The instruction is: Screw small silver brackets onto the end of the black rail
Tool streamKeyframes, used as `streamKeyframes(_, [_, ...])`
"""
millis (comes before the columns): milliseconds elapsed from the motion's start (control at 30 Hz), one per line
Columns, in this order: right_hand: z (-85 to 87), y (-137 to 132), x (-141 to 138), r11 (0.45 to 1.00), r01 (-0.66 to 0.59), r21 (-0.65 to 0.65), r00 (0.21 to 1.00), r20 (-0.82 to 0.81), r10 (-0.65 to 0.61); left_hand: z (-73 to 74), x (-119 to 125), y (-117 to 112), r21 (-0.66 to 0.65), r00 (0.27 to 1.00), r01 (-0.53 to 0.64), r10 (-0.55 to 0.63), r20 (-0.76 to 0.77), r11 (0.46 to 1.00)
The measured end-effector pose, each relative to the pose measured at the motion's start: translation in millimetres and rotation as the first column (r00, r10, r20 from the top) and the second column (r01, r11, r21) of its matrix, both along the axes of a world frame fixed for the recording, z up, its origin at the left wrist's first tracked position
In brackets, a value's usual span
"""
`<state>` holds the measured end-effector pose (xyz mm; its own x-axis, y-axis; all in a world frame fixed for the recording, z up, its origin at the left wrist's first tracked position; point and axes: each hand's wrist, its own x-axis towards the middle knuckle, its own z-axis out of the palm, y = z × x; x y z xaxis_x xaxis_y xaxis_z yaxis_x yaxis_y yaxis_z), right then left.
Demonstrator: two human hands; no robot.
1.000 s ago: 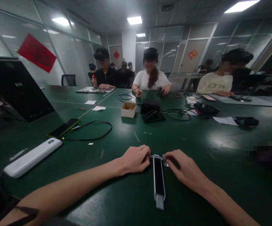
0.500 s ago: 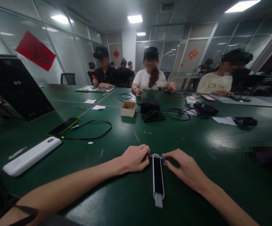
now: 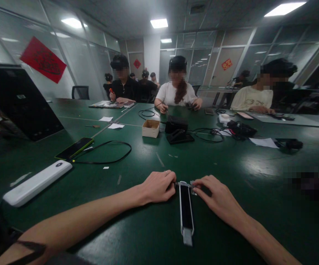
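The device [image 3: 186, 209], long and narrow with a black face, pale edges and a grey tab at its near end, lies flat on the green tabletop [image 3: 115, 235], right in front of the person and between the two hands. The left hand [image 3: 160, 187] is closed, its fingers bunched at the left side of the device's far end; I can't make out just what they pinch there, since the knuckles cover it. The right hand [image 3: 217, 195] has thumb and forefinger together on a small grey piece [image 3: 193, 188] at the right side of that same end. Both forearms come in low from either side.

Over to the left, a white power bank [image 3: 38, 183] lies at a slant, with a phone [image 3: 75, 148] just beyond it and a black cable [image 3: 101, 163] looping out near the two. Farther across, an open box [image 3: 150, 131] sits just beside a black stand [image 3: 179, 137]. Behind these, a person in a white top [image 3: 170, 92] sits facing this way.
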<state>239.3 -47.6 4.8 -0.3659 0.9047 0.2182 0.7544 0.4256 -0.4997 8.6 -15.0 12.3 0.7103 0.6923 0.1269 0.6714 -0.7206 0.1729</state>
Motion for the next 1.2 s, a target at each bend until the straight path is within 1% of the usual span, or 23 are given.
streamKeyframes(200, [2.7, 0.5, -1.5, 0.991, 0.043, -0.126, 0.998, -0.043, -0.049, -0.5, 0.3, 0.5, -0.01, 1.0, -0.002, 0.002, -0.004, 1.0])
streamKeyframes(333, [3.2, -0.6, -3.8, 0.988, 0.069, -0.137, 0.993, -0.089, -0.082, -1.3, 0.5, 1.2, -0.027, 1.0, -0.016, 0.016, 0.0, 1.0])
streamKeyframes(500, [-0.9, -1.2, -5.0, 0.986, 0.084, -0.141, 0.986, -0.131, -0.102, -2.0, 0.2, 2.4, -0.017, 1.0, 0.005, -0.005, 0.018, 1.0])
streamKeyframes(600, [-3.3, -0.7, -3.0, 0.995, 0.06, -0.085, 0.991, -0.112, -0.07, -1.9, -0.4, 2.7, -0.024, 0.999, 0.01, -0.009, 0.034, 1.0])
streamKeyframes(733, [-2.4, 0.0, 0.2, 1.0, 0.013, 0.008, 0.999, -0.035, -0.012, -2.1, -0.5, 3.1, -0.038, 1.0, -0.001, 0.003, 0.032, 0.999])
streamKeyframes(867, [1.3, -0.5, 0.1, 0.999, -0.015, 0.052, 0.999, 0.033, 0.013, -2.3, 0.2, 3.4, -0.028, 0.999, -0.005, 0.006, 0.037, 1.0])
streamKeyframes(1000, [3.6, -0.3, 0.6, 0.995, -0.037, 0.095, 0.996, 0.087, 0.028, -0.7, 1.3, 3.1, -0.049, 1.0, -0.013, 0.015, 0.025, 0.999])
streamKeyframes(1100, [4.5, 2.8, 6.7, 0.985, -0.011, 0.174, 0.99, 0.138, -0.013, -0.1, 1.6, 2.8, -0.053, 1.0, -0.016, 0.018, 0.019, 0.998])
streamKeyframes(1200, [3.3, 8.8, 17.9, 0.962, 0.087, 0.257, 0.964, 0.22, -0.146, -1.1, 1.1, 3.1, -0.04, 1.0, -0.014, 0.015, 0.02, 0.999])
